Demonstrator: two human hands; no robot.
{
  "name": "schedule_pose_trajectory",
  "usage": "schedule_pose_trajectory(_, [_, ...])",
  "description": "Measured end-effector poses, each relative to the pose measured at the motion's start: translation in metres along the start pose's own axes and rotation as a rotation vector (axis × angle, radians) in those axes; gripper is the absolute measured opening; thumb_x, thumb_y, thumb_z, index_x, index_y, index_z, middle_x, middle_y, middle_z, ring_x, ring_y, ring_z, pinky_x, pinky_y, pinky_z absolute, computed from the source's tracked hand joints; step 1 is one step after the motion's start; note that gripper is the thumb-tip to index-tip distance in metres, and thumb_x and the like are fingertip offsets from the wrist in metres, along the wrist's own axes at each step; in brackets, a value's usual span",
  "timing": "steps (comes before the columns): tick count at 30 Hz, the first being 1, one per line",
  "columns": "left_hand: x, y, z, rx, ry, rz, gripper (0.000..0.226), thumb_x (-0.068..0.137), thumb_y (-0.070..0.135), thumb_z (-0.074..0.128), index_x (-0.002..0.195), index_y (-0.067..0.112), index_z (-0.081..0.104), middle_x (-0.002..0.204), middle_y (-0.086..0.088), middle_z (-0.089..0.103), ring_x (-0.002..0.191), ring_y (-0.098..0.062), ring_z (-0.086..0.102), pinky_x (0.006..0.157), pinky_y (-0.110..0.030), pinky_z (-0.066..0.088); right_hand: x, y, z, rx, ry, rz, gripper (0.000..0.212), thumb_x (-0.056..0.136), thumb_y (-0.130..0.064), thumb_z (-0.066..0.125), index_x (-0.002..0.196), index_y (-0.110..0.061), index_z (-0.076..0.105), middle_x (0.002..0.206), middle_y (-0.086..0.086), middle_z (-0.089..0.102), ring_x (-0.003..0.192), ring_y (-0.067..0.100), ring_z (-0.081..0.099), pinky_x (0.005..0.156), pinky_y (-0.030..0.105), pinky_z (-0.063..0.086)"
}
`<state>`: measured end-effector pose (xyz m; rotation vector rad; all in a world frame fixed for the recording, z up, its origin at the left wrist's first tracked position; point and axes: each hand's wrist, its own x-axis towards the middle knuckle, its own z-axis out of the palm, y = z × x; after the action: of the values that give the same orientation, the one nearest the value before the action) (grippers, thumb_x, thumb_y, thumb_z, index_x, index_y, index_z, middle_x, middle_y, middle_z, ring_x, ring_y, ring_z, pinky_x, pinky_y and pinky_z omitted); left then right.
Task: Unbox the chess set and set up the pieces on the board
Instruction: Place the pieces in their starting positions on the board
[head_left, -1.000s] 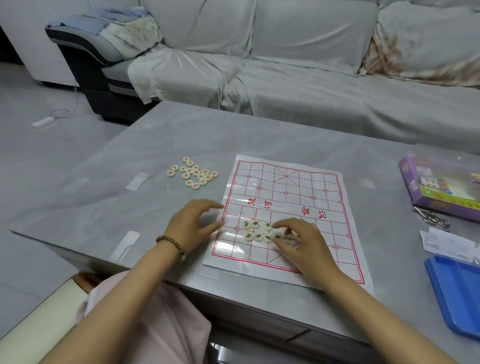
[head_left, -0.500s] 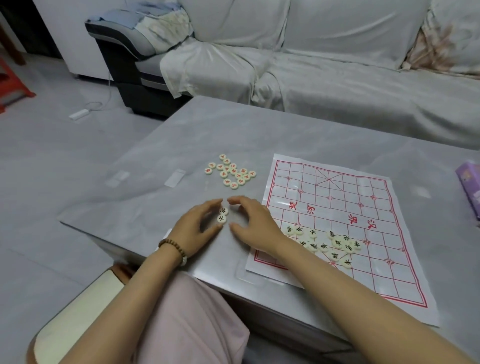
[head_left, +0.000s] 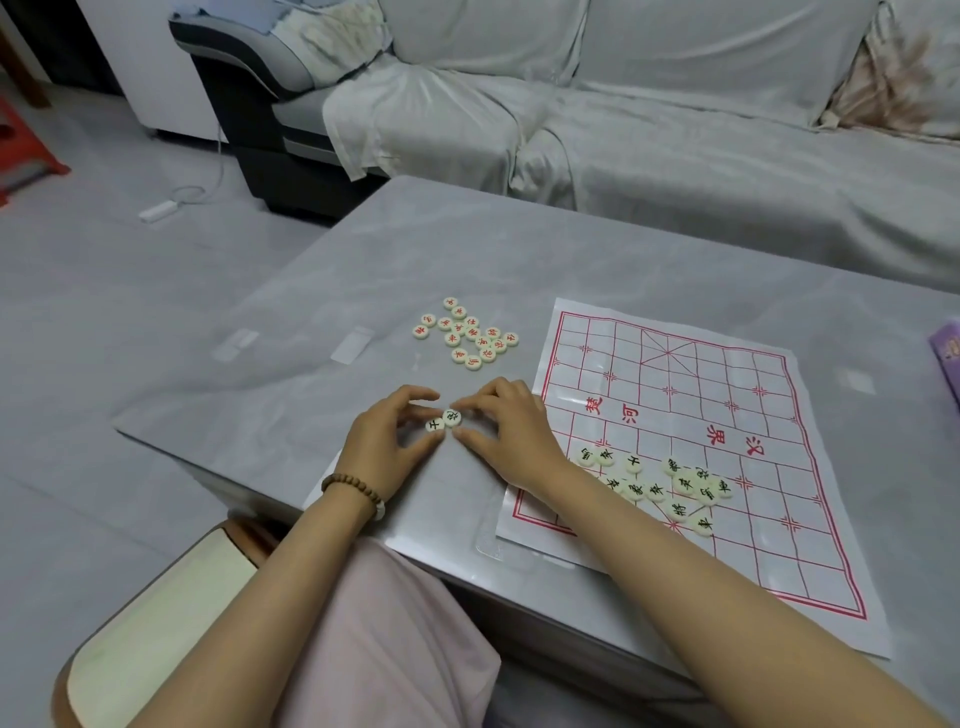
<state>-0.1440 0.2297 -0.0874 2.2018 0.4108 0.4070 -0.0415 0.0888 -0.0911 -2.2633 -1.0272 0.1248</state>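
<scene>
Single head-worn wide-angle view, looking forward and down from close above the table (head_left: 467, 249). The board (head_left: 727, 379) lies right of centre; the sofa (head_left: 675, 156) fills the upper frame.

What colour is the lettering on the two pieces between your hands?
Black lettering on the two pieces, which are cream discs; clearest in the head view.
</scene>
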Motion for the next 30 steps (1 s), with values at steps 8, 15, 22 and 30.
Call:
schedule_pose_trajectory(8, [-0.005, 0.04, 0.014, -0.001, -0.085, 0.058, 0.031, 0.078, 0.018, 0.073, 0.104, 0.03, 0.06, 0.096, 0.016, 0.065, 0.09, 0.002, 0.06, 0.081, -0.011, 0.048, -0.041, 0.014, -0.033, 0.017, 0.117, 0.035, 0.021, 0.084, -0.038, 0.066, 0.099, -0.024, 0.065, 0.101, -0.008, 0.057, 0.102, 0.011, 0.046, 0.094, 0.029, 0.03])
schedule_pose_trajectory(15, [-0.021, 0.101, 0.073, 0.033, -0.304, 0.163, 0.03, 0.08, 0.017, 0.07, 0.108, 0.025, 0.06, 0.102, 0.011, 0.065, 0.093, -0.004, 0.06, 0.087, -0.016, 0.049, -0.137, 0.08, -0.108, 0.059, 0.342, 0.271, 0.015, 0.08, -0.035, 0.07, 0.091, -0.032, 0.06, 0.096, -0.018, 0.057, 0.096, 0.004, 0.049, 0.093, 0.032, 0.037])
schedule_pose_trajectory(22, [-0.03, 0.098, 0.089, 0.191, -0.263, 0.084, 0.024, 0.082, 0.023, 0.068, 0.106, 0.023, 0.062, 0.096, 0.011, 0.061, 0.084, -0.008, 0.058, 0.081, -0.02, 0.05, -0.191, 0.112, -0.123, -0.051, 0.308, 0.341, 0.016, 0.077, -0.032, 0.075, 0.087, -0.03, 0.063, 0.091, -0.016, 0.057, 0.093, 0.008, 0.052, 0.087, 0.032, 0.036])
schedule_pose_trajectory(30, [-0.022, 0.095, 0.086, 0.158, -0.277, 0.027, 0.032, 0.081, 0.017, 0.07, 0.111, 0.022, 0.062, 0.104, 0.006, 0.064, 0.087, -0.005, 0.056, 0.082, -0.016, 0.048, -0.188, 0.112, -0.126, -0.066, 0.24, 0.34, 0.018, 0.078, -0.036, 0.072, 0.094, -0.03, 0.066, 0.098, -0.014, 0.055, 0.099, 0.008, 0.049, 0.089, 0.026, 0.029])
